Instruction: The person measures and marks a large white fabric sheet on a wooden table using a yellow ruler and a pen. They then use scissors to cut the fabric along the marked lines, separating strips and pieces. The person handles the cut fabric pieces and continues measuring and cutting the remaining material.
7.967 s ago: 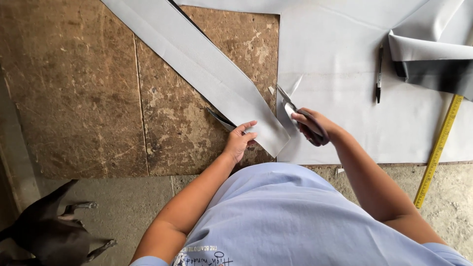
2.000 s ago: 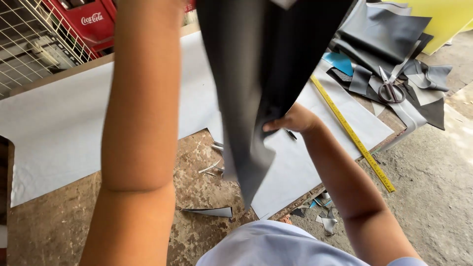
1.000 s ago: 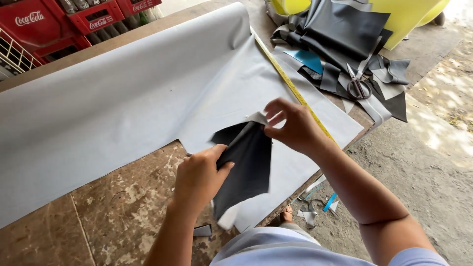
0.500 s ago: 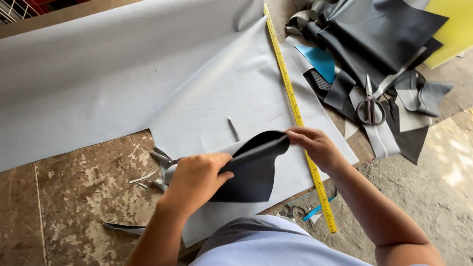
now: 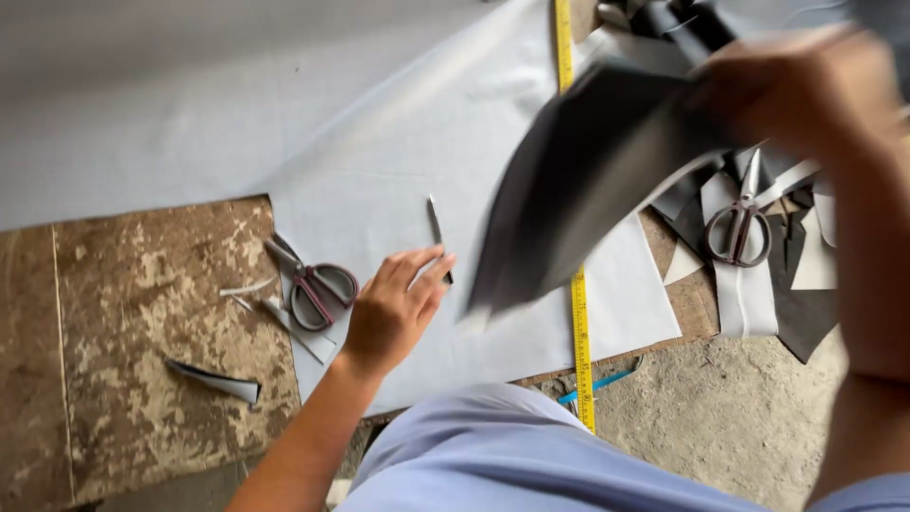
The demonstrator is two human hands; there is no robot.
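The right hand (image 5: 806, 90) is raised near the camera at the upper right, blurred, its fingers closed on the top of a dark grey piece of sheet material (image 5: 578, 185). The piece hangs down and to the left from that grip, clear of the table, its lower end over the yellow measuring tape (image 5: 579, 313); its outline is smeared, so its exact shape cannot be told.

The left hand (image 5: 393, 308) lies low over the large pale grey sheet (image 5: 379, 142) that covers most of the table, palm down, fingers stretched out and holding nothing. Its fingertips (image 5: 438, 264) are just beside a thin dark pen-like tool (image 5: 437, 232) that lies on the sheet; whether they touch it cannot be told.

Just left of that hand, a pair of scissors with reddish handles (image 5: 313, 289) rests at the edge of the pale sheet, with a few narrow offcuts (image 5: 248, 289) around it. Farther left, a curled strip (image 5: 216, 381) lies on the worn brown table (image 5: 142, 322).

The tape runs straight from the top edge down past the table's near edge. To its right, a second pair of scissors (image 5: 739, 223) lies on a heap of dark and pale scraps (image 5: 806, 303). The person's light blue shirt (image 5: 531, 455) fills the bottom, with the concrete floor (image 5: 720, 408) beside it.
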